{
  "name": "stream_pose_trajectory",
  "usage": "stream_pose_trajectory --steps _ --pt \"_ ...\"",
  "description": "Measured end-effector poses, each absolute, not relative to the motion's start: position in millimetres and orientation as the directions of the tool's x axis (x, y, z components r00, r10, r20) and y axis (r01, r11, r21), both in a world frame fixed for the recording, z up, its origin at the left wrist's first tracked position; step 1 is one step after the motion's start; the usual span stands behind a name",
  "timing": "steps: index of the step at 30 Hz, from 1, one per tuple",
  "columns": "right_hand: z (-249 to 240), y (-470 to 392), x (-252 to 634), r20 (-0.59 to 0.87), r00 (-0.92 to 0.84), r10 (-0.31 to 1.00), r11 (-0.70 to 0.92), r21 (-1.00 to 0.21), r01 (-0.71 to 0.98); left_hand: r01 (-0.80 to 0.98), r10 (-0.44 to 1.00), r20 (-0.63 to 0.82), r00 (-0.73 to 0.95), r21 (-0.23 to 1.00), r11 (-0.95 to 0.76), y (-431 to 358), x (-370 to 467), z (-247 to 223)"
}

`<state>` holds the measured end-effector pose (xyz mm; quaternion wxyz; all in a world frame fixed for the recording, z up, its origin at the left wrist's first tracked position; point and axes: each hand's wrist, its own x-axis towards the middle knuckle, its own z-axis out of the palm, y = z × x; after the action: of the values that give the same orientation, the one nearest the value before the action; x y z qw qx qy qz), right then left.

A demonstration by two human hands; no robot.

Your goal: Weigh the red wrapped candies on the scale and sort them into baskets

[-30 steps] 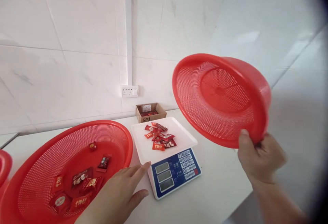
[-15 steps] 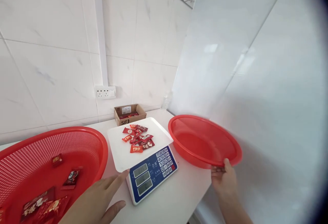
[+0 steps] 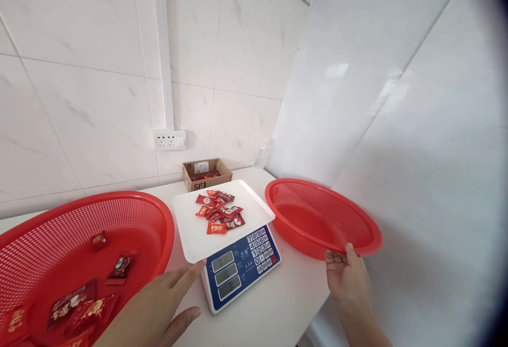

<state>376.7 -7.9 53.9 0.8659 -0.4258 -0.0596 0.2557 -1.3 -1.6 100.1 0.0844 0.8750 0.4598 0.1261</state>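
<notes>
Round red plastic mesh basket [image 3: 311,222] lowered, right hand [image 3: 345,270] keeping its rim

A second ago the basket was tipped up in mid-air; now it sits low and nearly level at centre right of the frame, just beside the white-and-blue digital scale [image 3: 246,270]. The right hand grips the near edge, thumb over the rim, fingers beneath. It likely shares the basket's weight with the white worktop [image 3: 273,307], so that hand is not free for other work. The left hand [image 3: 156,302], spread and holding nothing, lies at the scale's lower-left corner; contact is unclear. The small heap of red and orange wrapped packets [image 3: 221,212] looks unchanged, mid-frame on the flat white tray [image 3: 194,238]. More packets lie in the large red mesh bowl-shaped basket [image 3: 163,220], lower left.
</notes>
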Motion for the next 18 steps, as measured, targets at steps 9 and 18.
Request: stream_pose_trajectory --steps 9,18 --pt "81.2 44.3 366.9 0.052 0.81 0.584 0.541 -0.77 -0.34 0.792 0.842 0.078 0.534 0.304 -0.53 -3.2 1.1 105.4" --pt "52.1 100.4 375.7 -0.267 0.726 0.633 0.301 -0.78 -0.549 0.807 0.872 -0.108 0.478 0.446 -0.387 -10.9 10.1 130.2"
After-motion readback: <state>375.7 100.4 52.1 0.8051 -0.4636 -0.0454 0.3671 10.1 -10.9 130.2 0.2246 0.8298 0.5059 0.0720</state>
